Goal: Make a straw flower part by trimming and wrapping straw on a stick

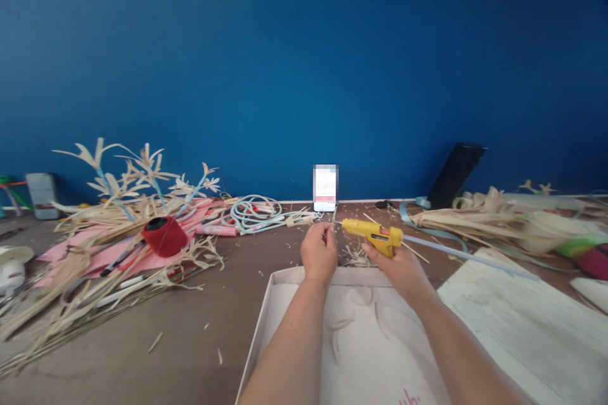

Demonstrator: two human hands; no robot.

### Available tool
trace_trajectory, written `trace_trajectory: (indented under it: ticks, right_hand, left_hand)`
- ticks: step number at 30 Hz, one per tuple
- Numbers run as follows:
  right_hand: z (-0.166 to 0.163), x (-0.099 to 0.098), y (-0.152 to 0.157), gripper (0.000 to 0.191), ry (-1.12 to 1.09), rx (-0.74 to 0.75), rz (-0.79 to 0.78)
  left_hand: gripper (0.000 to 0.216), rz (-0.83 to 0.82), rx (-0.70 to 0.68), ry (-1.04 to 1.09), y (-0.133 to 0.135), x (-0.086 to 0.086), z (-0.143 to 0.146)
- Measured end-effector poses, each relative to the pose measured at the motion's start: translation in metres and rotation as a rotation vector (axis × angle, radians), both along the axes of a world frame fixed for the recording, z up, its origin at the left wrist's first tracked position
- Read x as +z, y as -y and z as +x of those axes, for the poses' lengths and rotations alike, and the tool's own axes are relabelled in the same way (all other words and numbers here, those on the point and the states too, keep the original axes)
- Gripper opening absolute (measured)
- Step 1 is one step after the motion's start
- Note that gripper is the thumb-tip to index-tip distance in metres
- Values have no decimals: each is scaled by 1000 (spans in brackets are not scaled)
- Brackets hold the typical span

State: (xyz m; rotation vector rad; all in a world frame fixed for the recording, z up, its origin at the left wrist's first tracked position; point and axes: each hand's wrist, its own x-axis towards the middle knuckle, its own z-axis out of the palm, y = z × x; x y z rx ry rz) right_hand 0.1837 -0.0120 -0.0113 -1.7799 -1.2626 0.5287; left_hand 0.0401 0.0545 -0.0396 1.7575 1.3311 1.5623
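Observation:
A yellow hot glue gun (375, 235) is gripped in my right hand (396, 269), its nozzle pointing left. A long pale glue stick (456, 252) sticks out of its back end. Just left of the nozzle is my left hand (320, 252), its fingers pinched together. A thin piece seems to rise near its fingertips, but I cannot make out what it is. Both forearms reach over a shallow white box lid (272, 310). Some curled pale strips (338, 332) lie inside the lid.
Left are dried-leaf flowers (152, 171), a red thread spool (164, 236), pink paper (61, 252) and loose strips. A coiled pale-blue cord (255, 212) and a lit phone (325, 188) stand by the blue partition (285, 76). Right are more leaf strips (468, 215) and a white sheet (522, 323).

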Motion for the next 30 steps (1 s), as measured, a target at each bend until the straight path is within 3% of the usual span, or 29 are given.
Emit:
trace_trajectory:
  ticks: [30]
  right_hand:
    - [1, 3, 0, 46, -17, -57, -42]
  left_hand:
    - [17, 13, -15, -44, 2, 1, -1]
